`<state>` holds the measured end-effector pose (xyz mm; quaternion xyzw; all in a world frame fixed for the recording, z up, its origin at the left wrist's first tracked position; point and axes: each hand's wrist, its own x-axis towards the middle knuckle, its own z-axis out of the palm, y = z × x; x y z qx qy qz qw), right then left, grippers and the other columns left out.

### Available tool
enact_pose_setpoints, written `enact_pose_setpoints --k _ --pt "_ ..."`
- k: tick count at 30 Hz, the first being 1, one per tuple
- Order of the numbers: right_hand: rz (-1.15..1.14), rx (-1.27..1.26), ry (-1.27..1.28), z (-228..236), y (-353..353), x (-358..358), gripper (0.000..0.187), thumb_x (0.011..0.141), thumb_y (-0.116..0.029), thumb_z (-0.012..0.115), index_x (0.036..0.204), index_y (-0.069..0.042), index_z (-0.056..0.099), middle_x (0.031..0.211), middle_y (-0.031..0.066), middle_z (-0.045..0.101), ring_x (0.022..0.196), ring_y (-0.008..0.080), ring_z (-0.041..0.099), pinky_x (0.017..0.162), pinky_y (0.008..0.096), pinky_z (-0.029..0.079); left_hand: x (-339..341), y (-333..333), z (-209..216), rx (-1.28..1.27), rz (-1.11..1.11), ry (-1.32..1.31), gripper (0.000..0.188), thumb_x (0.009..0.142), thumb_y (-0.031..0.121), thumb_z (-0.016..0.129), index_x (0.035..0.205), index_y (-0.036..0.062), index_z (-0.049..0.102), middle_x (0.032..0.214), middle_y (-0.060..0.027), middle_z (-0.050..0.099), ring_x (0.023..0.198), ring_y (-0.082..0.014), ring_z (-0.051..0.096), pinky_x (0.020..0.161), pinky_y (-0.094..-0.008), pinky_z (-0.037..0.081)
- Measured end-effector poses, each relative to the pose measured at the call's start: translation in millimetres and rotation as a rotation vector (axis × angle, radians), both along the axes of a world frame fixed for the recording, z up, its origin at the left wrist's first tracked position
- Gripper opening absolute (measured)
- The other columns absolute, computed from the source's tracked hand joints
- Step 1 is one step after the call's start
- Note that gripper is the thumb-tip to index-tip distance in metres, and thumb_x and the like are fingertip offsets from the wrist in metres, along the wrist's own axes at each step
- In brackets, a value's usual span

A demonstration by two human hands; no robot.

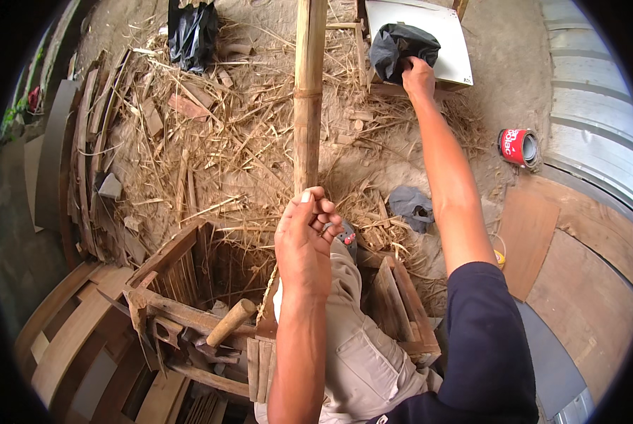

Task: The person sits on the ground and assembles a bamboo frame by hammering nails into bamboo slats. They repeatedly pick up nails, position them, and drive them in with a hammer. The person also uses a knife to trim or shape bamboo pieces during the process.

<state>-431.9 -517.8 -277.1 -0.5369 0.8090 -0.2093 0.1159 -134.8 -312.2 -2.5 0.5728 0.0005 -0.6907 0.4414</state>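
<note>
My left hand (306, 237) is raised over my lap, palm up, with its fingers curled in toward the thumb. Anything inside them is too small or hidden to make out. Just beyond its fingertips, the lower end of an upright bamboo pole (308, 106) passes out of sight behind the hand. My right arm stretches far forward. At its end my right hand (419, 76) is closed at the mouth of a black plastic bag (394, 48), its fingertips partly hidden in the dark folds. That bag rests on a white-topped box (454, 46).
Wood shavings and offcuts (189, 106) litter the dirt floor. Another black bag (192, 35) lies at the far left, and a grey plastic bag (412, 206) beyond my knee. A red can (518, 147) lies at right. A wooden mallet handle (231, 322) juts from a wooden frame (196, 311) beside my leg.
</note>
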Motion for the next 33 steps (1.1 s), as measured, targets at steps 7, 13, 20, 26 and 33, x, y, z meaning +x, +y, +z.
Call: enact_pose_setpoints --k 7,13,20,26,33 --pt "-0.078 -0.159 -0.552 48.3 30.7 11.8 0.025 0.094 -0.024 0.063 0.099 -0.001 0.072 0.075 0.0061 0.070 0.063 0.0152 0.065 0.059 0.0306 0.049 -0.1 0.5 -7.3 -0.016 0.033 -0.075 0.020 0.098 0.022 0.060 0.106 0.0032 0.062 0.085 -0.0038 0.064 0.071 -0.0108 0.060 0.063 -0.0248 0.051" --pt "0.105 -0.188 -0.957 154.9 107.1 75.1 0.025 0.095 -0.024 0.063 0.095 0.000 0.070 0.070 -0.0002 0.064 0.056 0.0058 0.054 0.052 0.0242 0.042 -6.2 7.3 -13.1 -0.196 0.021 -0.344 0.021 0.098 0.016 0.061 0.112 0.0009 0.061 0.093 -0.0040 0.063 0.073 -0.0061 0.059 0.057 -0.0192 0.049" --pt "0.457 0.035 -0.852 293.6 236.1 151.1 0.020 0.093 -0.020 0.067 0.088 0.000 0.068 0.066 0.0026 0.060 0.059 0.0087 0.055 0.055 0.0257 0.043 3.5 64.6 31.1 -0.637 -0.145 -0.888 0.025 0.094 0.009 0.064 0.118 0.0029 0.067 0.111 -0.0077 0.067 0.091 -0.0121 0.063 0.070 -0.0230 0.050" --pt "0.649 0.094 -0.880 359.6 314.2 199.9 0.017 0.090 -0.015 0.069 0.088 0.002 0.071 0.074 0.0103 0.067 0.065 0.0137 0.062 0.059 0.0287 0.047 39.5 170.9 86.2 -0.630 -0.140 -0.889 0.023 0.089 0.008 0.070 0.111 0.0042 0.072 0.101 -0.0103 0.072 0.085 -0.0147 0.067 0.069 -0.0254 0.052" --pt "0.964 0.300 -0.863 387.6 392.7 266.5 0.026 0.092 -0.022 0.069 0.093 0.004 0.072 0.081 0.0140 0.071 0.070 0.0167 0.065 0.066 0.0302 0.051 111.9 284.7 99.0 -0.547 0.047 -0.555 0.028 0.089 0.001 0.068 0.117 -0.0046 0.066 0.107 -0.0102 0.071 0.097 -0.0140 0.067 0.087 -0.0266 0.055"
